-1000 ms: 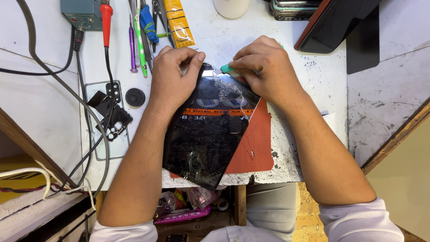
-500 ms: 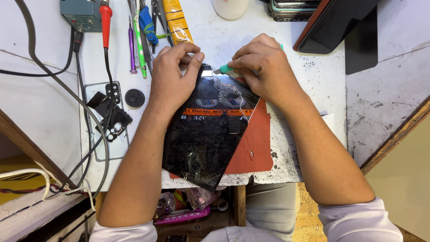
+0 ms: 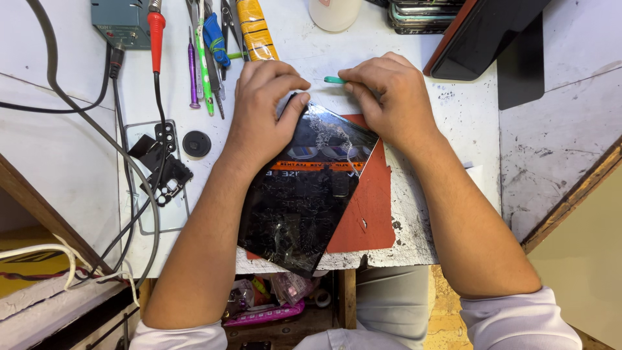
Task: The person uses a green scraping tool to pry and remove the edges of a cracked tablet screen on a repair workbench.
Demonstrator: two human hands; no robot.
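Overhead view of a white workbench (image 3: pixel 447 116). A cracked black tablet (image 3: pixel 301 207) lies tilted on a red mat (image 3: pixel 369 214) at the bench's near edge. The left hand (image 3: pixel 265 113) presses on the tablet's upper left corner, its fingers curled and its thumb on the glass. The right hand (image 3: pixel 389 97), just beside the tablet's top edge, pinches a green-tipped tool (image 3: pixel 334 80). Screwdrivers (image 3: pixel 201 58), a red-handled soldering iron (image 3: pixel 155 35) and cables (image 3: pixel 123 194) lie to the left
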